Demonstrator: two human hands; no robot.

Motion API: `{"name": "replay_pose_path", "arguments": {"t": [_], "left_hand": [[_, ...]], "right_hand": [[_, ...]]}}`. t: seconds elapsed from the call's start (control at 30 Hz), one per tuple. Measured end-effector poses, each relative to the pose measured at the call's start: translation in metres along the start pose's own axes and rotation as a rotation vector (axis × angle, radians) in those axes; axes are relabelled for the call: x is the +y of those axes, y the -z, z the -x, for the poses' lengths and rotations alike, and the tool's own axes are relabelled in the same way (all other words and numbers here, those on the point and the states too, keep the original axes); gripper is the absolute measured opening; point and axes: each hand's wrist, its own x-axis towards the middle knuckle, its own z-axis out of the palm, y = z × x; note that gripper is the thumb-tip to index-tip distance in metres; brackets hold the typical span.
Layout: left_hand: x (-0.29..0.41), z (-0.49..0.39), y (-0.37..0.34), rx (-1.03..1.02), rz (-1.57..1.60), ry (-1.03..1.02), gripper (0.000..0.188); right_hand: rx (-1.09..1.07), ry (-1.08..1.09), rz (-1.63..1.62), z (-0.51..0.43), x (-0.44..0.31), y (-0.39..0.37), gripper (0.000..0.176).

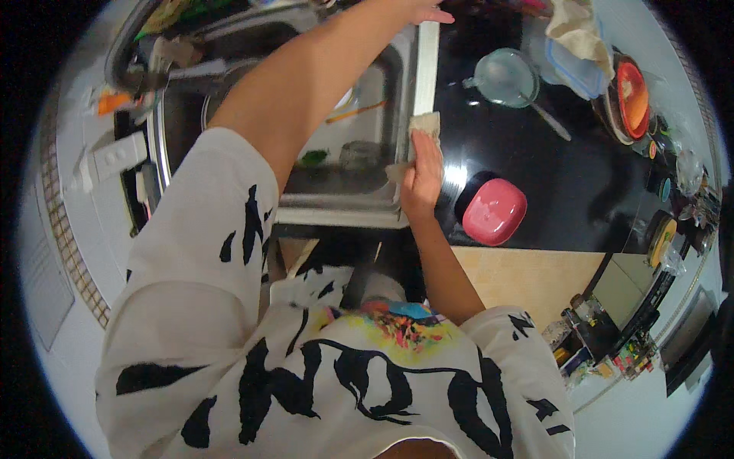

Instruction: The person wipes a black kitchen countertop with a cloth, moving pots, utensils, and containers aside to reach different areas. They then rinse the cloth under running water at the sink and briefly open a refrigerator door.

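My left hand [433, 12] is at the top edge, partly cut off, by the far end of a white strip [426, 63] along the sink's right rim. What it holds, if anything, cannot be seen. My right hand [425, 172] presses a folded beige cloth [425, 121] onto the same rim, nearer to me. Left of it, the stainless steel sink [344, 202] holds a clear container [358, 155], a small green item [313, 157] and a thin orange stick [355, 112]. Right of it, a pink bowl [495, 212] stands on the black countertop [550, 195].
A clear glass jug [506, 77] with a spoon [550, 119] in it stands further back. Beyond are a plastic container [579, 69] under a cloth and an orange-red dish [632, 100]. A faucet [123, 51] arches at the upper left, and a power strip [120, 156] lies left of the sink.
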Motion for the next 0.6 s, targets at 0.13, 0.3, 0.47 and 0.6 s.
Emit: {"name": "replay_pose_path", "arguments": {"t": [0.13,0.3,0.47,0.6], "left_hand": [[-0.048,0.120,0.022,0.107,-0.139,-0.242,0.044],[-0.120,0.325,0.106,0.066,0.098,-0.078,0.062],[-0.215,0.492,0.196,0.605,0.139,0.144,0.055],[-0.289,0.623,0.234,0.878,0.324,0.060,0.053]], "right_hand": [[-0.228,-0.056,0.146,0.077,-0.010,0.014,0.060],[-0.283,0.105,0.338,0.124,-0.018,0.013,0.067],[-0.377,0.296,0.529,0.131,-0.013,0.001,0.070],[-0.451,0.304,0.628,0.128,-0.010,-0.004,0.074]]}}
